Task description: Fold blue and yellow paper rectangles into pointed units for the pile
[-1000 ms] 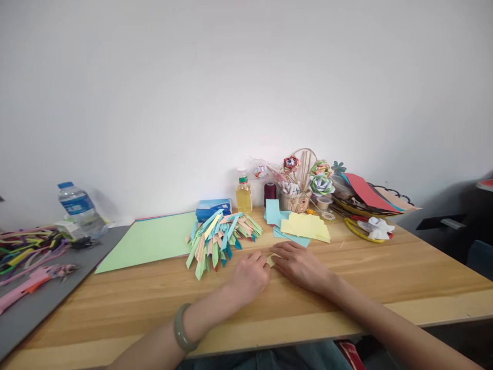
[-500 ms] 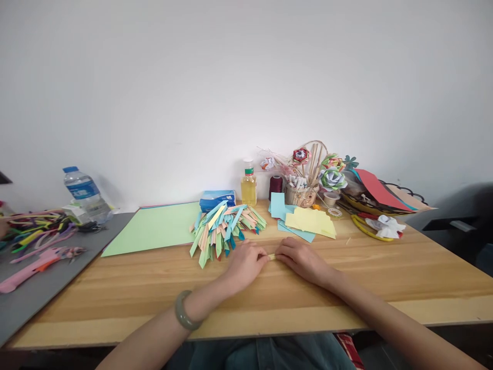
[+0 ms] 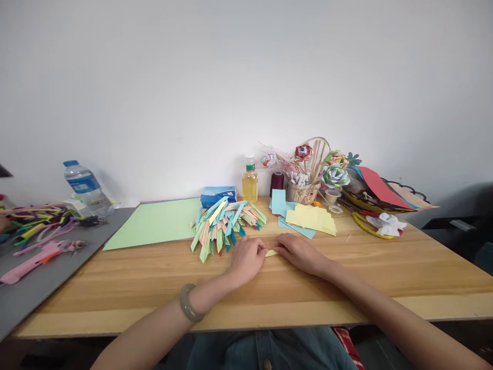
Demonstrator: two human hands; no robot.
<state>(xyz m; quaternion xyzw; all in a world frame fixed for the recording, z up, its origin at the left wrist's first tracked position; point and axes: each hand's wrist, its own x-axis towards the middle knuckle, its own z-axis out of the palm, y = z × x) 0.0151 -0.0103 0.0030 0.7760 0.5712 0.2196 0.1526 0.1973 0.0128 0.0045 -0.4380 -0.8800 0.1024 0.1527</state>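
Observation:
A small yellow paper strip [image 3: 271, 253] lies between my two hands, just above the wooden table. My left hand [image 3: 248, 257] pinches its left end, with a grey-green bangle further up on that wrist. At the other end, the fingers of my right hand [image 3: 298, 252] are closed on the strip. Much of the paper is hidden under my fingers. Beyond my left hand spreads a pile of folded paper pieces [image 3: 219, 226] in green, blue, pink and yellow. Behind my right hand lie yellow paper sheets [image 3: 311, 218] over blue paper sheets [image 3: 279, 202].
Large green paper [image 3: 154, 223] covers the table's back left. Against the wall stand a tissue pack [image 3: 217, 196], a bottle of yellow liquid [image 3: 250, 184] and a pot of sticks [image 3: 302, 192]. A basket with red paper [image 3: 373, 185] is at right; a water bottle [image 3: 85, 187] and pink glue gun [image 3: 36, 262] at left.
Slightly more of the yellow strip shows between my hands, which have moved a little apart. The whole view has shifted slightly.

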